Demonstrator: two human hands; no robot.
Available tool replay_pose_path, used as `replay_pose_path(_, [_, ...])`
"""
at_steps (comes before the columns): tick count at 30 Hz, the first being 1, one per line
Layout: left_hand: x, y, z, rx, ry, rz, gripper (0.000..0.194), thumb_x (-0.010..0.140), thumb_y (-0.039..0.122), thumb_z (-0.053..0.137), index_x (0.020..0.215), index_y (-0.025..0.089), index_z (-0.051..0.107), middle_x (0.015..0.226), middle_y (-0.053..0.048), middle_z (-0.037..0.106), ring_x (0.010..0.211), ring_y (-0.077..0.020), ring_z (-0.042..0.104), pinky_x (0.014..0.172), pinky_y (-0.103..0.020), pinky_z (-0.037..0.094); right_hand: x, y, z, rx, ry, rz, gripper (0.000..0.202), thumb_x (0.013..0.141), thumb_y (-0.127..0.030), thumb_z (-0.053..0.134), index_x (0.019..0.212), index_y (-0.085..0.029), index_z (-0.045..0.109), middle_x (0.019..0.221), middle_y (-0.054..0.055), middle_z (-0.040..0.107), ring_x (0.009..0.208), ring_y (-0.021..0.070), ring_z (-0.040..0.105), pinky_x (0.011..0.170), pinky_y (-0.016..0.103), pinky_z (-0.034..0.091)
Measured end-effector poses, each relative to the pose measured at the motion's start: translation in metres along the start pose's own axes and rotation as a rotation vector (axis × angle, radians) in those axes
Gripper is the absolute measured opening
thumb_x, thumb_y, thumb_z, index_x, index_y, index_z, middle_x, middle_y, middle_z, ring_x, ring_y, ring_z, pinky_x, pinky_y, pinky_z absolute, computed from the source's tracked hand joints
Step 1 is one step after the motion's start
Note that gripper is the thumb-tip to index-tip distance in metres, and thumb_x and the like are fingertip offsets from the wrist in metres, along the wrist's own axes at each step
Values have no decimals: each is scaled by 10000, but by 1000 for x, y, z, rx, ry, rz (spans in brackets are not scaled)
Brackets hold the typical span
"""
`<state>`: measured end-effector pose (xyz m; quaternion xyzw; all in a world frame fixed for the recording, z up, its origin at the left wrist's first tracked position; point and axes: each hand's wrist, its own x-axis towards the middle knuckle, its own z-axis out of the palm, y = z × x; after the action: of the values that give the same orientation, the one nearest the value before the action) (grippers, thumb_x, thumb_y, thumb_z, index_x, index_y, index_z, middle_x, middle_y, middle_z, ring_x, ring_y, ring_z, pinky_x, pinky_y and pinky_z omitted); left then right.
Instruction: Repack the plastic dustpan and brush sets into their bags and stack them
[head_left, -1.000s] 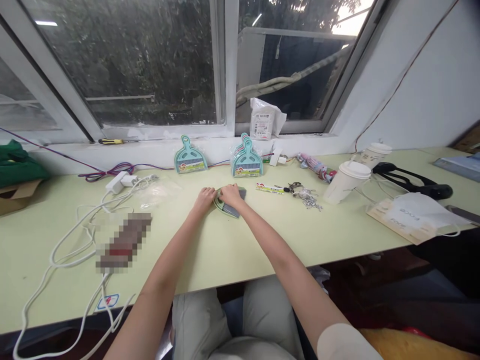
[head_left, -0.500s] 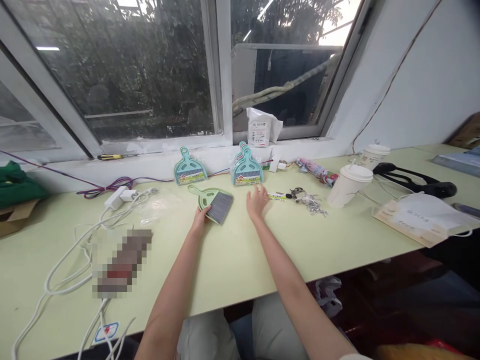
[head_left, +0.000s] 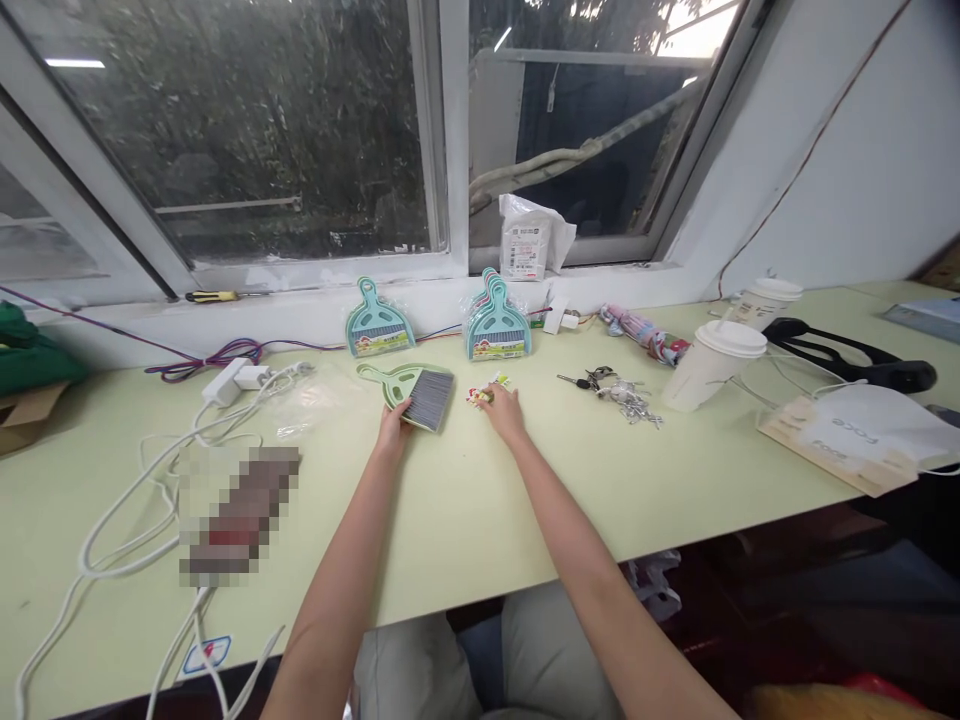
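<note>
My left hand (head_left: 393, 428) grips the lower edge of a light green dustpan (head_left: 400, 382), which has a small brush with grey bristles (head_left: 430, 399) set in it. My right hand (head_left: 504, 412) is closed on a small printed label card (head_left: 480, 396) in green, white and red, just right of the brush; the fingers cover part of it. Behind the hands stand blue-green dustpan sets in clear wrap: a single one (head_left: 379, 322) on the left and a stack of several (head_left: 497, 318) on the right, leaning against the wall below the window.
Keys (head_left: 626, 395) lie right of my right hand, near a white paper cup (head_left: 712, 365) and a folded umbrella (head_left: 643, 333). White cables (head_left: 124, 500) and a pixelated object (head_left: 244, 515) lie at left, with crumpled clear plastic (head_left: 307, 405) behind. A face mask (head_left: 862, 425) lies at far right.
My right hand has taken the label card from beside the keys and moved it left towards the brush. My left hand still holds the dustpan, shifted slightly left in view.
</note>
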<state>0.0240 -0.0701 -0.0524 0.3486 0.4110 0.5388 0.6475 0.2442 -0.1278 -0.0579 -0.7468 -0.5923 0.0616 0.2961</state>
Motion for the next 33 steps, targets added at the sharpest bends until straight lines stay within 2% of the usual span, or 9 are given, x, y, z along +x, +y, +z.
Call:
replay_pose_path(4, [0,2,-1,-2,7,-33,423,730,181,638,1138,229,536,1010,-41,660,778,-129,636,646,-225,528,-1,-9,-14,212,102,136,354,921,-331,389,1177,-196,594,1183,90,660,1084,206,590,1053,386,317])
replay_pose_path(8, [-3,7,-1,36,-25,-39,423,758,269,656,1166,235,546,1008,-42,671,791,-146,649,641,-242,532,-10,-43,-11,426,290,74,494,945,-393,275,1336,-167,475,1325,107,570,1213,208,519,1000,335,391])
replay_pose_path(11, [-9,9,1,45,-90,-30,414,754,322,686,1135,213,568,1018,-62,680,803,-161,657,642,-254,539,-24,-74,7,396,195,-66,488,957,-381,267,1385,-207,425,1420,75,484,1326,188,413,1088,368,318])
replay_pose_path(16, [-16,9,2,79,-199,-1,420,671,242,765,1053,187,600,1021,-78,688,850,-180,665,691,-264,541,-43,-99,33,234,-114,-217,494,966,-414,299,1438,-273,338,1544,58,276,1451,227,169,1122,620,91])
replay_pose_path(21, [-14,8,-2,47,-169,48,490,635,146,755,1092,191,586,1056,-78,685,925,-202,660,773,-299,546,-47,-96,31,201,-127,-215,471,966,-428,315,1424,-327,355,1545,28,279,1445,218,185,1122,634,36])
replay_pose_path(24, [-14,8,-3,32,-158,68,498,629,134,743,1099,188,587,1074,-79,678,932,-208,656,773,-308,546,-42,-91,30,273,-30,-151,517,946,-408,368,1449,-294,319,1571,43,201,1450,228,173,1147,569,116])
replay_pose_path(26, [-16,9,-2,26,-151,68,463,633,143,741,1071,180,596,1064,-79,677,928,-212,657,785,-318,545,-36,-86,31,459,51,-7,671,910,-401,447,1499,-233,175,1579,97,149,1437,234,223,1140,484,238])
replay_pose_path(29, [-21,11,1,40,-163,22,409,632,167,756,1012,163,605,1019,-85,684,885,-212,663,789,-328,541,-24,-73,34,915,-8,244,849,856,-350,543,1510,-194,24,1488,159,368,1274,215,501,1020,384,443])
replay_pose_path(33, [-24,14,-1,144,-259,-6,443,630,211,781,1025,170,585,992,-79,694,851,-204,667,781,-334,531,-14,-56,32,1415,-127,390,644,744,-239,688,1336,-214,436,1075,62,712,908,177,702,822,301,567])
